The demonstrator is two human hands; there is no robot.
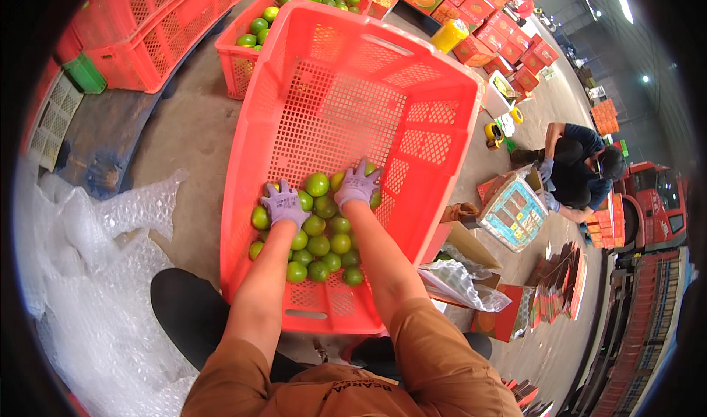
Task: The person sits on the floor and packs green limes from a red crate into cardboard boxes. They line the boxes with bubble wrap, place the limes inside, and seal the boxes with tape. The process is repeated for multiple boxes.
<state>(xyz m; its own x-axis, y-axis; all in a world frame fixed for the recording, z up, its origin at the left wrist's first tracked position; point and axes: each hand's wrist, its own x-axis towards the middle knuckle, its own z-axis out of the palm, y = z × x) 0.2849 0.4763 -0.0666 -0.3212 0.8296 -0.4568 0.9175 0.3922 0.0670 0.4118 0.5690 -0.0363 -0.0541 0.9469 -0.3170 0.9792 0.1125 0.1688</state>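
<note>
A large red plastic crate [467,102] lies before me, tilted, with green citrus fruits [318,245] gathered in its near part. The far part of its mesh floor shows bare. My left hand [284,204], in a purple glove, rests palm down on fruits at the left side, fingers spread. On the right, my right hand [358,186], gloved alike, lies over fruits near the crate's right wall, its fingers also spread. Parts of the fruits under both palms are hidden, and neither hand is seen closed round one.
Behind stands another red crate [235,66] of green fruits. Bubble wrap [105,306] spreads at the left, beside a blue pallet [110,135]. At the right are an open carton [464,245], a weighing scale [512,212] and a crouching person [580,163]. Orange-printed cartons [475,8] are stacked farther off.
</note>
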